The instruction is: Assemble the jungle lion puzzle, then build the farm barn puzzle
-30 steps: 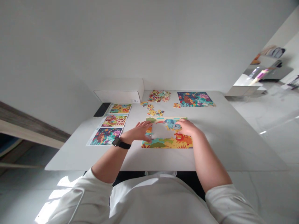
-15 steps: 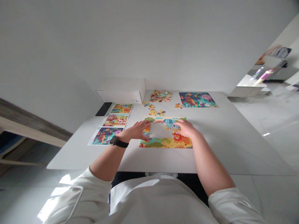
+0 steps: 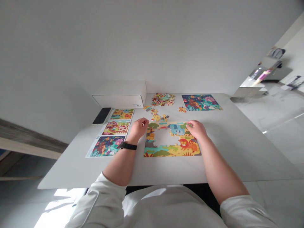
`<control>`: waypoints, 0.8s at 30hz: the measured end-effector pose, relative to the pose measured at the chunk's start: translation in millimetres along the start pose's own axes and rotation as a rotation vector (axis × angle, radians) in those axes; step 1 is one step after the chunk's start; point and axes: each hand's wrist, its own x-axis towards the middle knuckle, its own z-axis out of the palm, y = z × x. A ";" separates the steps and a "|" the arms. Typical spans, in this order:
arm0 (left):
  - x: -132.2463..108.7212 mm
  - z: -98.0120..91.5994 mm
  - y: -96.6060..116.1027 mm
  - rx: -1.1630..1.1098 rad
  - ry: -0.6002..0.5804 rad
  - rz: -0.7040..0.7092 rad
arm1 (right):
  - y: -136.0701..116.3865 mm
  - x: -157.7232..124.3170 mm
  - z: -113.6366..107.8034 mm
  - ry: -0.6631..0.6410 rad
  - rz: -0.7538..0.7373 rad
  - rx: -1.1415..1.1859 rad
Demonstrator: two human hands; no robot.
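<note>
A partly assembled jigsaw puzzle (image 3: 166, 152) of an animal scene lies flat on the table, with lions, a blue elephant and trees around an open gap in its middle. My left hand (image 3: 139, 129), a dark watch on its wrist, is closed with curled fingers at the puzzle's upper left corner. At the upper right corner, my right hand (image 3: 196, 129) pinches the edge with thumb and fingers. Just beyond the puzzle's top edge lie several loose yellow puzzle pieces (image 3: 156, 117).
A pile of puzzle pieces (image 3: 163, 99) lies by the wall. Right of it is a finished dark blue puzzle (image 3: 201, 102) with a loose orange piece (image 3: 182, 109) beside it. On the left are a picture sheet (image 3: 116, 127), a black phone (image 3: 102, 116) and a white box (image 3: 118, 100).
My hands have drawn outward from over the puzzle to its upper corners, and the left hand's spread fingers have curled. More of the puzzle shows. The view has shifted slightly.
</note>
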 end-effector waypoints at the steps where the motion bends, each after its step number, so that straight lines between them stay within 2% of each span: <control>1: -0.8 2.7 -3.9 -0.014 0.005 -0.020 | 1.4 0.6 1.6 0.003 0.021 -0.014; 6: -1.4 6.4 -16.2 -0.109 0.010 -0.069 | 9.7 3.6 7.3 0.017 0.075 -0.047; 14: 2.9 7.0 -16.9 -0.137 0.001 -0.074 | 18.9 6.9 15.9 0.048 0.071 -0.057; 24: 7.1 9.2 -21.3 -0.172 0.047 -0.141 | 26.3 12.7 20.8 0.048 0.102 -0.038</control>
